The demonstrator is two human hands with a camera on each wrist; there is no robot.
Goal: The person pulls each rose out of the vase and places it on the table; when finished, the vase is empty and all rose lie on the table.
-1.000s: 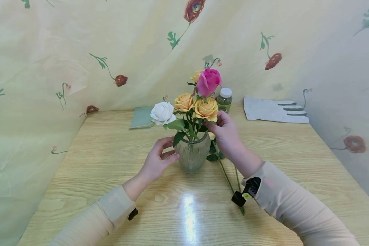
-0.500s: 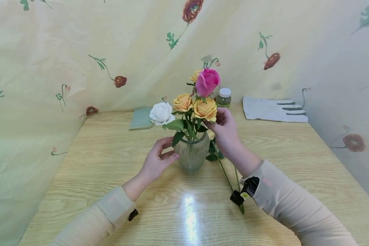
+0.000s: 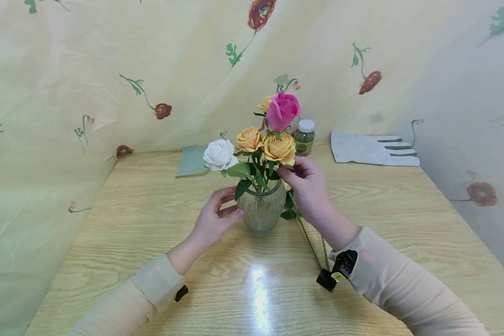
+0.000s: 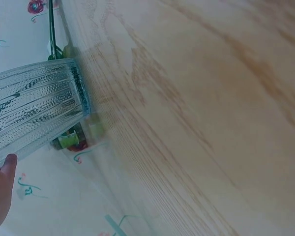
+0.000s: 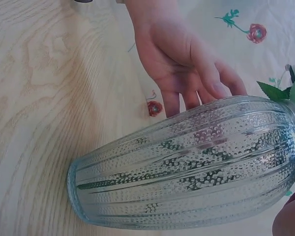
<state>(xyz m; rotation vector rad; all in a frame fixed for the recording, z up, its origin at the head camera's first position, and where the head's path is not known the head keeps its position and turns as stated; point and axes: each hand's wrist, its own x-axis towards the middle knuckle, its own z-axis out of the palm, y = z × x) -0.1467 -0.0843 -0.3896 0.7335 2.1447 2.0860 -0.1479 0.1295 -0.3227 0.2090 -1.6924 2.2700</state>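
Left hand (image 3: pixel 213 218) relaxed against glass vase (image 3: pixel 261 212) at nine o'clock; right hand (image 3: pixel 311 187) at two, grip indeterminable, fingertips partly hidden by yellow rose (image 3: pixel 279 148).

No legible text or numbers.

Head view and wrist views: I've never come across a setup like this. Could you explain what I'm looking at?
There is no machine here, just a person's bare left hand and right hand. The wide picture is taken from the person's head; the two tilted ones come from the left and right wrists. On the table stands a glass vase with a white rose, a pink rose and yellow roses. Loose stems lie to its right; a jar, a glove and a booklet are farther back. The left hand holds the vase's side. The right hand's fingers are just under a yellow rose; whether they pinch anything is hard to see.
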